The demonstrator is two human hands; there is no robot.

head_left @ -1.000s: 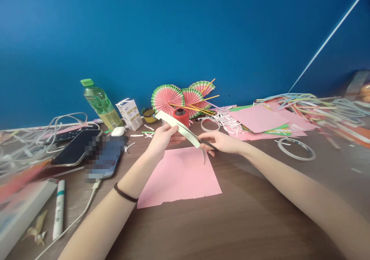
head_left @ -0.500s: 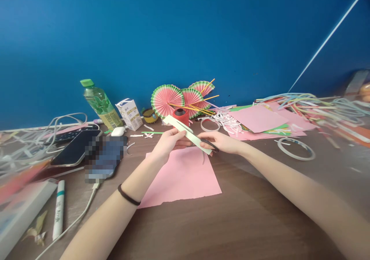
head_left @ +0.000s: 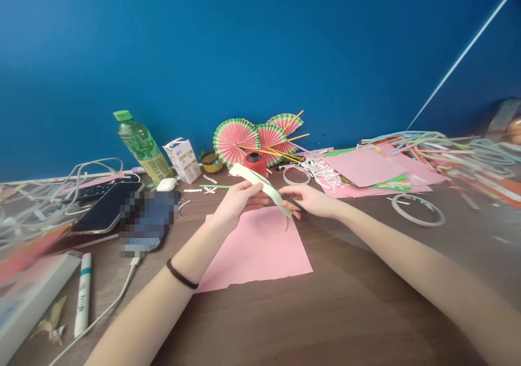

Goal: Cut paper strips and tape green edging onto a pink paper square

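Note:
My left hand (head_left: pixel 236 203) pinches a pale green paper strip (head_left: pixel 260 186) and holds it slanted above a pink sheet (head_left: pixel 254 249) on the brown desk (head_left: pixel 325 312). My right hand (head_left: pixel 311 199) grips small dark scissors (head_left: pixel 291 200), whose blades meet the strip's right end. A thin sliver of paper hangs below the scissors. A black band circles my left wrist.
Two phones (head_left: pixel 122 214) and cables lie to the left, with a marker (head_left: pixel 83 295) and a box nearer me. Behind stand a green bottle (head_left: pixel 142 149), a carton (head_left: pixel 183 160), red spool (head_left: pixel 255 164) and watermelon paper fans (head_left: pixel 256 138). Tape rings, pink sheets (head_left: pixel 366 168) and paper strips fill the right.
My left hand has slid right along the strip, closer to the scissors, and the strip now bends slightly at its right end. The right hand has barely moved.

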